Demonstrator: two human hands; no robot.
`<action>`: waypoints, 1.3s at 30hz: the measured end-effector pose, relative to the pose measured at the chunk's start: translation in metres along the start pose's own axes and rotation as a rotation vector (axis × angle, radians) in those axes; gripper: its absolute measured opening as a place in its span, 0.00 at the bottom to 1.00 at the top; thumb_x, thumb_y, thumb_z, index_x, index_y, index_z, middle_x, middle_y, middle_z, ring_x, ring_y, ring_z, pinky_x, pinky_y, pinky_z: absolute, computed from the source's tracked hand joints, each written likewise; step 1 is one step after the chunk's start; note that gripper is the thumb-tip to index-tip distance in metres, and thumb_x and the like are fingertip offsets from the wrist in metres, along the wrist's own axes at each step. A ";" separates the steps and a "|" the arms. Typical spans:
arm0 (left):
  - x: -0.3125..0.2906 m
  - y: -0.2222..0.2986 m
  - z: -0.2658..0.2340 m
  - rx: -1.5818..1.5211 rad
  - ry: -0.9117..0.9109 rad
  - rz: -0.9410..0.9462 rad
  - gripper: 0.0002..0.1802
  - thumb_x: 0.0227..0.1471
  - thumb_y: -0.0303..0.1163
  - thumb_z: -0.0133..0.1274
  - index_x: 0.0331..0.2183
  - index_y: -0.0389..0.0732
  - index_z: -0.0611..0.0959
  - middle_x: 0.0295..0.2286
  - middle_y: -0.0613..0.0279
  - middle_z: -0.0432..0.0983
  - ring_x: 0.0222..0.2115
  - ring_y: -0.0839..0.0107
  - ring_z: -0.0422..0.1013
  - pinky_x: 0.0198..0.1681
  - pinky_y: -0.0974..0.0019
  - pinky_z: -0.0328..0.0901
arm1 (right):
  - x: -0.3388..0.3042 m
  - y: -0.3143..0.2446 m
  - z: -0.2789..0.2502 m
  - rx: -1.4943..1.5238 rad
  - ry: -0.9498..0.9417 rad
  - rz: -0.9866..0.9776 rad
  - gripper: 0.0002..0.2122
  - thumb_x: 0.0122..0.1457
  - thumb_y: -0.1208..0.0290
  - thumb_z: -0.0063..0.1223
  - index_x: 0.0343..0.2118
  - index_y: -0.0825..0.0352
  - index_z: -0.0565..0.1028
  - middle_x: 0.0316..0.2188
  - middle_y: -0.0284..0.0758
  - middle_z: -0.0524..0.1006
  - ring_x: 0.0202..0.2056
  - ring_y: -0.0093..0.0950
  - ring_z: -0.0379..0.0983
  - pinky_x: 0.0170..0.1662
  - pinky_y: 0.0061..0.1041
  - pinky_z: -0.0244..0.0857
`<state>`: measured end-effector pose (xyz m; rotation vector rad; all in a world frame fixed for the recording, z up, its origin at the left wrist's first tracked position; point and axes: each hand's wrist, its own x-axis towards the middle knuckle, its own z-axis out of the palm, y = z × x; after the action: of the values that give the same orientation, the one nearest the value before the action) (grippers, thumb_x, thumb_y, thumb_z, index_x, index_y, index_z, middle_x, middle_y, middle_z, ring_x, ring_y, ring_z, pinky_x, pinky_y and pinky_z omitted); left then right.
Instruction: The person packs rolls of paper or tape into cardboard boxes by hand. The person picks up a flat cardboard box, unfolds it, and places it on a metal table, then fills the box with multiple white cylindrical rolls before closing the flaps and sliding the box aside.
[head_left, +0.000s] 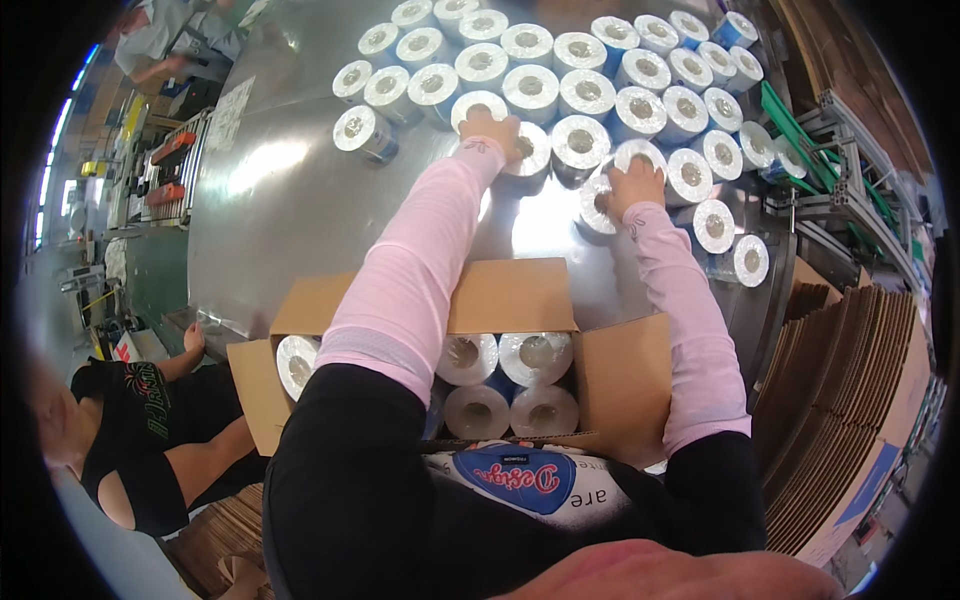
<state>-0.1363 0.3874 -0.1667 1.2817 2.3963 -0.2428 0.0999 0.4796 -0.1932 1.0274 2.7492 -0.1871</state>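
Plastic-wrapped white paper rolls with blue sides stand in rows on the metal table. My left hand (489, 134) is closed over the adjoining walls of two rolls, a paper roll (474, 101) and another paper roll (537, 153) to its right. Farther right, my right hand (636, 184) grips the near side of a paper roll (640, 152), its fingers also on the neighbouring roll (592, 215). My fingertips are partly hidden in the roll cores. Close to my body, between my forearms, sits an open cardboard box (510, 290) with several rolls inside; my left arm covers part of it.
A bare stretch of the metal table (260, 220) lies left of the rolls. Stacked flat cardboard (850, 400) stands at the right, below a metal frame with green strips (800, 130). Another person (165, 420) is at the left, near the box; one more person (175, 40) is at the far left.
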 end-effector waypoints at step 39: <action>-0.446 -0.037 0.024 0.030 0.314 0.760 0.20 0.36 0.38 0.59 0.36 0.43 0.78 0.37 0.50 0.67 0.43 0.55 0.63 0.46 0.54 0.57 | -0.253 -0.131 -0.151 0.444 -0.512 -0.746 0.16 0.49 0.63 0.55 0.41 0.60 0.79 0.40 0.38 0.79 0.40 0.32 0.75 0.44 0.30 0.66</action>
<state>0.0603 0.0216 0.0031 2.2559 1.9360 0.1604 0.1792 0.2492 0.0180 -0.0613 2.4919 -1.0353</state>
